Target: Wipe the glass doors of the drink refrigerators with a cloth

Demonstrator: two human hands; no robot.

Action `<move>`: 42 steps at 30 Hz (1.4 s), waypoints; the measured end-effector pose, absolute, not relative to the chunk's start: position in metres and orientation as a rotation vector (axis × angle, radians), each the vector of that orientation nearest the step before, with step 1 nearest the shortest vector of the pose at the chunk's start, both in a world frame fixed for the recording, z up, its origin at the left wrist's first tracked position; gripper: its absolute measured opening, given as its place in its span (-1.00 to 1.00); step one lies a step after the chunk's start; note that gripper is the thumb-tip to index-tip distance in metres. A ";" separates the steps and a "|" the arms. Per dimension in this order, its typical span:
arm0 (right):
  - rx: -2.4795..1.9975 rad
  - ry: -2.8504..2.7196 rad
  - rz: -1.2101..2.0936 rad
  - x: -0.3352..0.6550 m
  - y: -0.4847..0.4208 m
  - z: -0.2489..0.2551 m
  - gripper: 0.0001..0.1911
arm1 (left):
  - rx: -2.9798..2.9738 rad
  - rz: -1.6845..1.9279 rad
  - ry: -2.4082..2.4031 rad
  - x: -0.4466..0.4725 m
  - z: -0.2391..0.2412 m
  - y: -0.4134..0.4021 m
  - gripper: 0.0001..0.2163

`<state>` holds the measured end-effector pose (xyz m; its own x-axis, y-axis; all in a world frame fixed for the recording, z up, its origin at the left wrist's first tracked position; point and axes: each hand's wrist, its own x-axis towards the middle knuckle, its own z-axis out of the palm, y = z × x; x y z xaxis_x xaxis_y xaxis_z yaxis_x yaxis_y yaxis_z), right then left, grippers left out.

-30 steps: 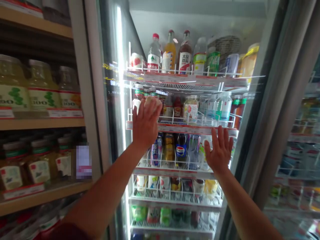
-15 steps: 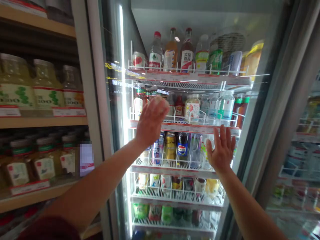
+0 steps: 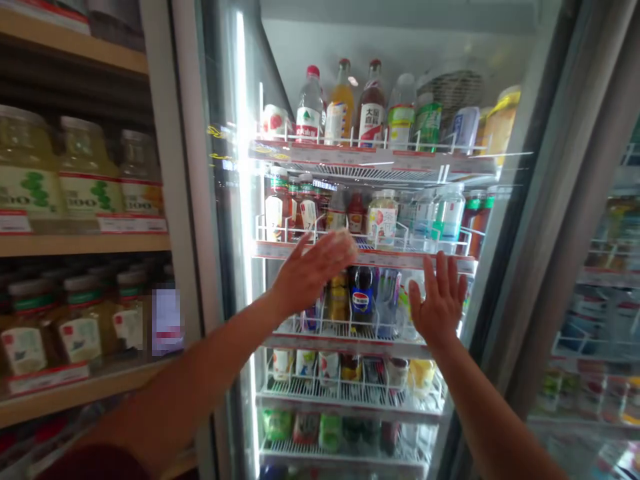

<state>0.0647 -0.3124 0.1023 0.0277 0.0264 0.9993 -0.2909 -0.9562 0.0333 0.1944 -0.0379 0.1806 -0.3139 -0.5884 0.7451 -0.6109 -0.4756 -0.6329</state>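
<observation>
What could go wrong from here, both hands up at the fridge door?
1. Smudges: the open right hand seems to rest on the glass door and may leave prints.
2. Misreads: bright reflections overlap second-shelf bottles, so labels could be misread.
3. Occlusion: the left hand partly hides the gold can, possibly confusing identification.

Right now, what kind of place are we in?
Probably a shop: there's a lit, glass-fronted fridge with rows of drinks, more bottles on the shelves beside it, and red-and-white tags along their edges.
</observation>
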 end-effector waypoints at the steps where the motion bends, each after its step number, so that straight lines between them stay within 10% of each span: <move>1: 2.076 -0.274 2.028 0.065 -0.312 0.102 -0.34 | 1.839 1.962 -1.379 0.196 0.182 -0.036 -0.40; 4: 2.089 -0.269 2.028 0.064 -0.313 0.102 -0.35 | 1.779 1.884 -1.011 0.197 0.181 -0.031 -0.40; 9: 2.087 -0.273 2.021 0.064 -0.313 0.101 -0.34 | 1.824 1.877 -1.794 0.191 0.154 -0.034 -0.34; 15: 2.078 -0.301 2.013 0.064 -0.312 0.102 -0.35 | 1.844 1.812 -1.024 0.193 0.155 -0.031 -0.35; 20: 2.080 -0.294 2.028 0.063 -0.311 0.102 -0.35 | 1.791 1.870 -1.956 0.191 0.131 -0.028 -0.38; 26: 2.099 -0.282 2.030 0.063 -0.311 0.100 -0.37 | 1.882 1.874 -0.925 0.207 0.117 0.004 -0.32; 31: 2.091 -0.285 2.028 0.064 -0.312 0.101 -0.36 | 1.989 1.909 -1.593 0.210 0.098 0.018 -0.34; 36: 2.098 -0.289 2.014 0.063 -0.312 0.101 -0.33 | 1.890 1.836 -0.764 0.217 0.105 0.021 -0.35; 42: 2.099 -0.275 2.018 0.062 -0.313 0.101 -0.32 | 2.000 1.881 -1.452 0.209 0.109 0.009 -0.31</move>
